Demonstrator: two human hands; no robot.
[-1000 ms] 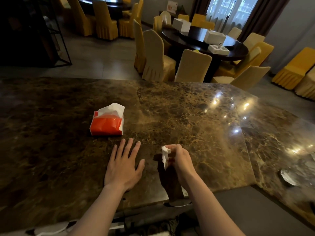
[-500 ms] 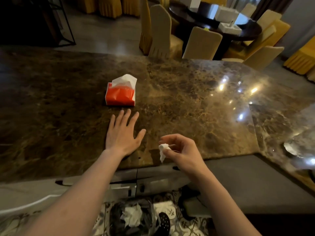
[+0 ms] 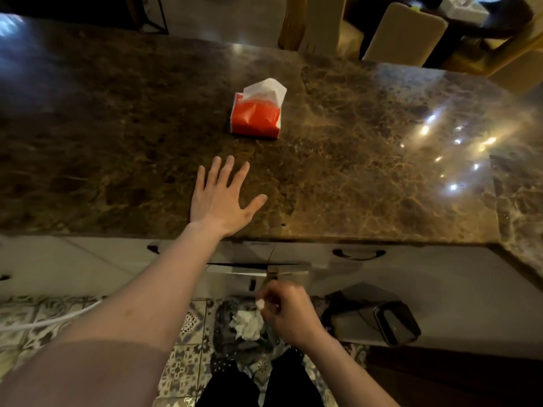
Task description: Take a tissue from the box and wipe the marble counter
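The left hand (image 3: pixel 223 201) lay flat, fingers spread and empty, on the brown marble worktop (image 3: pixel 367 171), near the red tissue box (image 3: pixel 255 117). Below the edge, the right hand (image 3: pixel 289 314) pinched a small crumpled white tissue (image 3: pixel 260 304) over a bin of wadded paper (image 3: pixel 246 324); releasing directly above seemed best.

**Tissue pack on tabletop, used wad off it**

Red tissue pack (image 3: pixel 255 118) sits upright mid-tabletop (image 3: pixel 367 171), white sheet poking from top. Tabletop: dark brown veined marble, glossy, light glints at right. Small crumpled white tissue (image 3: pixel 259 304) pinched in right hand (image 3: pixel 289 314), below the tabletop edge.
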